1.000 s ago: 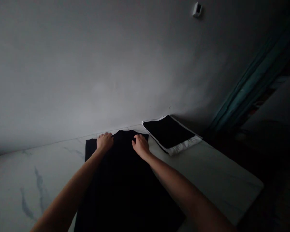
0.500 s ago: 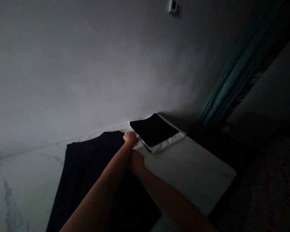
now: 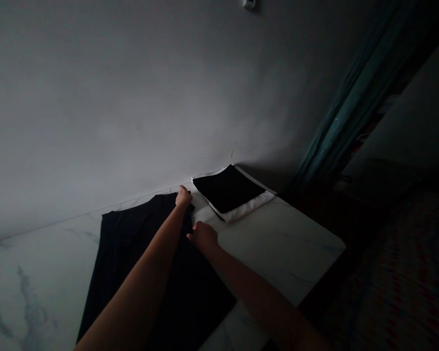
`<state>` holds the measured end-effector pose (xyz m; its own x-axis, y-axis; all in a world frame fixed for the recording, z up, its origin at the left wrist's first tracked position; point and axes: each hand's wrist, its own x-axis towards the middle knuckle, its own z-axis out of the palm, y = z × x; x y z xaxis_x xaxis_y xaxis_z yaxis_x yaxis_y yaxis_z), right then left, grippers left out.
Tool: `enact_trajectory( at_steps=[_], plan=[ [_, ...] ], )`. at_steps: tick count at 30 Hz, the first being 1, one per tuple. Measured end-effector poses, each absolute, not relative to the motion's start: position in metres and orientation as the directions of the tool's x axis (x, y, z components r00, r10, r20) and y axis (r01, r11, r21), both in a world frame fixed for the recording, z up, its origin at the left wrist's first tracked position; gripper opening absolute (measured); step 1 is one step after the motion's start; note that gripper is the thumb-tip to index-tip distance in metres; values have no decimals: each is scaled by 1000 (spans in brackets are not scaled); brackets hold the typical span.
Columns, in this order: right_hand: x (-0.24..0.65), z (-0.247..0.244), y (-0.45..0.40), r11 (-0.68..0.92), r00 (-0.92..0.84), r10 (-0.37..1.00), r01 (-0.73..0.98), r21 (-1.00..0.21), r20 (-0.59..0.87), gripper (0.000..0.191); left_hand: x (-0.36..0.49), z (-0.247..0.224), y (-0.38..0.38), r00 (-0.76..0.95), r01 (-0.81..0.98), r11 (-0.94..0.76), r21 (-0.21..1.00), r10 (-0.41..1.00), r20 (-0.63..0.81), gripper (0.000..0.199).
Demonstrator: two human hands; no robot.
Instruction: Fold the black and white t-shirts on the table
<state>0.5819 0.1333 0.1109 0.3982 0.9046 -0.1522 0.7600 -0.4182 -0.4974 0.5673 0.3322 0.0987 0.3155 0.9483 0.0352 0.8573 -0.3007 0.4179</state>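
Dim room: black garment (image 3: pixel 139 243) spreading across a marble tabletop (image 3: pixel 278 243)

Grey wall (image 3: pixel 95 97) rising across the upper frame, with a teal curtain (image 3: pixel 351 102) hanging at upper right. Garment lying flat at lower left and centre, its top edge close to the wall. Left hand (image 3: pixel 183 197) resting at that top edge, fingers together and pointing up. Right hand (image 3: pixel 204 237) lying at the garment's right edge, fingers together and curled. Whether either hand is clamped on the cloth: impossible to tell in the dim light. Folded stack of black-and-white fabric (image 3: pixel 229 191) sitting just beside the garment, near the wall at centre.
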Motion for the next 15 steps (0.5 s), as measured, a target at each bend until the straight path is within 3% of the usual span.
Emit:
enact_trajectory(
  at_steps=[7,15],
  plan=[
    [567,110,116,-379,351,925,827,-415,-145,24,539,100,341,275,666,-216,714,961,33,39],
    [545,108,82,-376,374,925,881,-289,-64,25,481,132,357,264,569,-199,798,963,52,30]
  ],
)
